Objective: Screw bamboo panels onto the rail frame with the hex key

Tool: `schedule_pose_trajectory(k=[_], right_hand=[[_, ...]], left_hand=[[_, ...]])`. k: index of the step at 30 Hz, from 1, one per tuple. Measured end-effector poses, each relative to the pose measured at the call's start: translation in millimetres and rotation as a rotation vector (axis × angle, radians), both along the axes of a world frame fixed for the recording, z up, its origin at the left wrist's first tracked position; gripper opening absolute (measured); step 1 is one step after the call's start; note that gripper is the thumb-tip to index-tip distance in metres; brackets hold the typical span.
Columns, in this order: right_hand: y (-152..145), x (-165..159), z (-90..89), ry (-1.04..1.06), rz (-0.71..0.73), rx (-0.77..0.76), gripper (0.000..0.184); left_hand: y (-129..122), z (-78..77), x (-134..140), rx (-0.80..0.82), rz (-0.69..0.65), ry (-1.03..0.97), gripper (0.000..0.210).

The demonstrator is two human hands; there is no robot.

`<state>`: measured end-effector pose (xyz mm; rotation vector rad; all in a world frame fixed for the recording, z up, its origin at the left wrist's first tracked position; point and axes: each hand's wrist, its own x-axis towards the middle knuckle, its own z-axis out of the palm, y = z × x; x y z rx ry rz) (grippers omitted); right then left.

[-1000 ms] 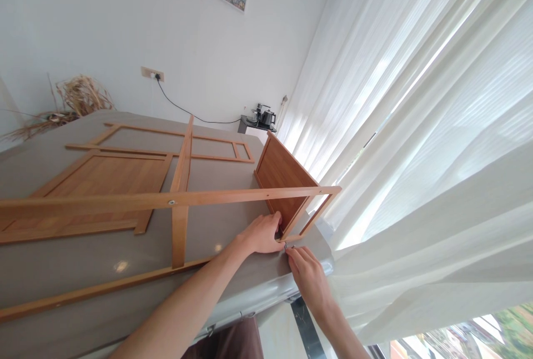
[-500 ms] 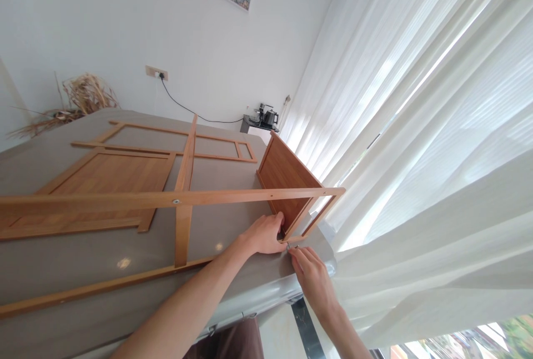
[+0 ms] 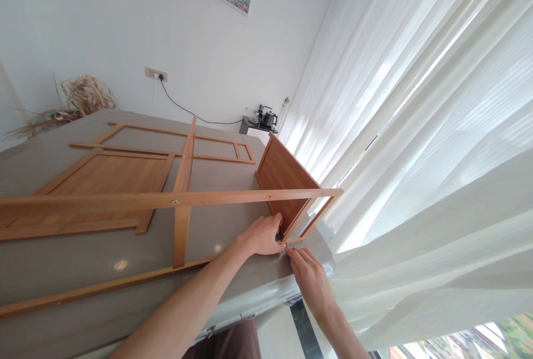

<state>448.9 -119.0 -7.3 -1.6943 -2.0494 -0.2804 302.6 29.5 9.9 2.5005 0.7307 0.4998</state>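
A wooden frame [image 3: 233, 197] stands on its edge across the covered table, with a wooden board [image 3: 287, 167] fitted into its right end. My left hand [image 3: 263, 234] is closed around the lower rail near that board's bottom corner, thumb on the inner side. Just right of it, my right hand [image 3: 308, 270] pinches a thin metal hex key [image 3: 287, 247] against the outside of the lower corner. The fastener at the key's tip is too small to make out. A crosspiece [image 3: 182, 231] joins the upper and lower rails left of my hands.
On the table [image 3: 233, 176] lie a flat wooden panel [image 3: 120, 178] and a ladder-like frame [image 3: 216, 157]. Dried stalks [image 3: 89, 95] rest at the far left. A kettle [image 3: 269, 120] stands on a cabinet behind. White curtains [image 3: 400, 142] hang close along the right side.
Both hands stay at the same corner of the frame. The view has shifted very slightly, and my right fingers have barely moved with the hex key.
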Motion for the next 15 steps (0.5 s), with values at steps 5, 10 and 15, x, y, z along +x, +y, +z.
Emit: schedule_pose_trajectory(k=[5, 10, 15], right_hand=[[1, -1, -1.4, 0.058, 0.017, -0.007, 0.026], [3, 2, -8.0, 0.275, -0.092, -0.006, 0.024], [4, 2, -14.3, 0.377, -0.254, 0.021, 0.025]], left_hand=[[0, 0.2, 0, 0.008, -0.004, -0.004, 0.039], [1, 0.1, 0, 0.013, -0.003, 0.000, 0.040], [1, -1.1, 0, 0.017, -0.012, 0.001, 0.039]])
